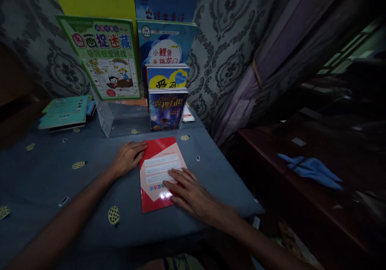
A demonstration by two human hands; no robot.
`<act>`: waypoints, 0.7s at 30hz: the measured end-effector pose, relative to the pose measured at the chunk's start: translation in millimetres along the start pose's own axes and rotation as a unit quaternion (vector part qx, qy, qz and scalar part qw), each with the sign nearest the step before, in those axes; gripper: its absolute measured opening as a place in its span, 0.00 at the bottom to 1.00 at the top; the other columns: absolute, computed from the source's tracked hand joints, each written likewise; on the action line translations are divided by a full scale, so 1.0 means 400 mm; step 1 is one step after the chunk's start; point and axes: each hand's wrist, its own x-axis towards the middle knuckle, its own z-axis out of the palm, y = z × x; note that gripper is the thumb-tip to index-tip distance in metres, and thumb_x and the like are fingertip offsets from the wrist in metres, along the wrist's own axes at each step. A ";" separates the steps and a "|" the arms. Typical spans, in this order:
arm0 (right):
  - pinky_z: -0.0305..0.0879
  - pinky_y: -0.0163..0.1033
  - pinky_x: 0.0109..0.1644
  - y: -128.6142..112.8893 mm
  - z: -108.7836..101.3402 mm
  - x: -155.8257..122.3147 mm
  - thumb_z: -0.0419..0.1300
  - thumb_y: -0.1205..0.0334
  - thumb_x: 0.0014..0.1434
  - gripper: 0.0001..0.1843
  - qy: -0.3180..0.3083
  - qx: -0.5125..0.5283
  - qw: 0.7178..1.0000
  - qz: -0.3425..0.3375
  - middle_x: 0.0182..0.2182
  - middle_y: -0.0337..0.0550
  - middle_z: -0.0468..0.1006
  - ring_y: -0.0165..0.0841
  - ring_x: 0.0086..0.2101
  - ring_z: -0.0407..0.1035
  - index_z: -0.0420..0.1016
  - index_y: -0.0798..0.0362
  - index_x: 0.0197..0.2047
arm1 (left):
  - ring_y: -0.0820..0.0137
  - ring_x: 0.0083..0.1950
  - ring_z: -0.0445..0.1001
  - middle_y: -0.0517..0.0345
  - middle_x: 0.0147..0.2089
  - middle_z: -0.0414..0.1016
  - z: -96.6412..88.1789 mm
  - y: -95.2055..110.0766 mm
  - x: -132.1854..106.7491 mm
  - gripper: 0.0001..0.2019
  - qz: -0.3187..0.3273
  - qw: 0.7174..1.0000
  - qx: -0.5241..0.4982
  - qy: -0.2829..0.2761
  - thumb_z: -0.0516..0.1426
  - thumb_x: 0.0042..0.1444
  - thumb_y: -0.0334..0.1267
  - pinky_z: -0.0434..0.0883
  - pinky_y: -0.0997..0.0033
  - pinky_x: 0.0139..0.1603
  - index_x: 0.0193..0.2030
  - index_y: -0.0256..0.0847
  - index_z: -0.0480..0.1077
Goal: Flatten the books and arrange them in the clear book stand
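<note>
A red book (161,145) lies flat on the blue cloth in front of me, its printed text upside down to me. My left hand (129,157) rests at the book's upper left edge, fingers stretched out and touching it. Across the lower right part of the cover lies my right hand (189,191), open with its fingers spread. Just beyond the book stands a clear acrylic rack (126,121) in stepped tiers. A dark blue book (167,111) fills its lowest front tier, and a green picture book (105,61) leans in it at the left.
Behind the front book rise a yellow-and-blue book (169,77) and a blue book (169,41). A pile of books (66,111) lies at the left back. The patterned tablecloth (90,230) ends at the right, near a dark red table (301,205) with a blue cloth (312,171).
</note>
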 end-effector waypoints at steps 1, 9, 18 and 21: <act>0.54 0.58 0.69 -0.001 0.000 -0.001 0.53 0.57 0.70 0.20 0.002 0.001 1.000 0.000 0.62 0.54 0.69 0.43 0.64 0.59 0.69 0.51 0.62 | 0.59 0.63 0.72 0.49 0.62 0.73 0.002 0.006 0.004 0.19 0.005 1.000 0.006 -0.008 0.48 0.65 0.39 0.65 0.49 0.66 0.57 0.40 0.73; 0.53 0.58 0.69 -0.010 -0.008 -0.001 0.53 0.57 0.69 0.20 0.003 0.016 1.000 0.013 0.63 0.53 0.68 0.42 0.65 0.58 0.69 0.50 0.62 | 0.59 0.67 0.66 0.49 0.66 0.69 0.038 0.050 0.066 0.21 0.037 0.998 0.004 -0.049 0.50 0.65 0.39 0.59 0.49 0.69 0.63 0.41 0.68; 0.53 0.58 0.69 -0.015 -0.018 0.002 0.52 0.56 0.70 0.21 -0.017 0.012 1.000 0.016 0.63 0.55 0.67 0.43 0.65 0.57 0.69 0.51 0.62 | 0.60 0.69 0.64 0.47 0.67 0.67 0.068 0.102 0.156 0.21 0.071 0.994 0.024 -0.081 0.49 0.67 0.38 0.58 0.51 0.69 0.65 0.41 0.66; 0.53 0.57 0.69 -0.017 -0.019 0.000 0.53 0.56 0.70 0.20 -0.016 0.011 1.000 0.018 0.63 0.54 0.67 0.42 0.65 0.57 0.69 0.50 0.62 | 0.59 0.69 0.64 0.47 0.68 0.65 0.081 0.118 0.183 0.22 0.078 0.992 0.025 -0.091 0.49 0.67 0.38 0.60 0.52 0.67 0.65 0.41 0.65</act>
